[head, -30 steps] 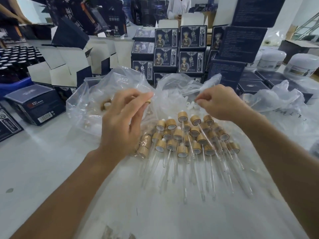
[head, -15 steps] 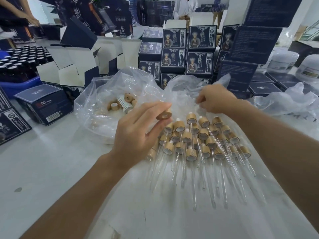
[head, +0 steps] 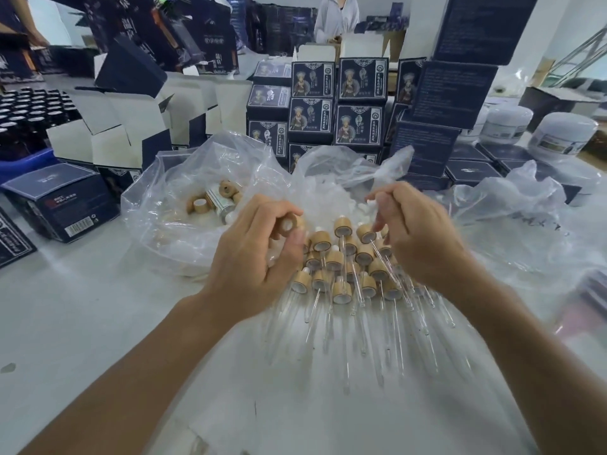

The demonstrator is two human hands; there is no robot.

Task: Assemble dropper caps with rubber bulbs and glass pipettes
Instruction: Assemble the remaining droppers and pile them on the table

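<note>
Holding a round tan wooden dropper cap (head: 288, 225) pinched in its fingers at the frame's middle, the left hand (head: 253, 257) turns its hole towards the right hand (head: 417, 238), which pinches something small and white, likely the bulb to push in.

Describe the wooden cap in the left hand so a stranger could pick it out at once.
Start at the pile of finished droppers lying on clear plastic in the middle of the table. Just above its left edge, the left hand pinches one wooden cap in its fingertips. Unlike the pile's caps, it is lifted off the table and has no glass pipette.
</note>
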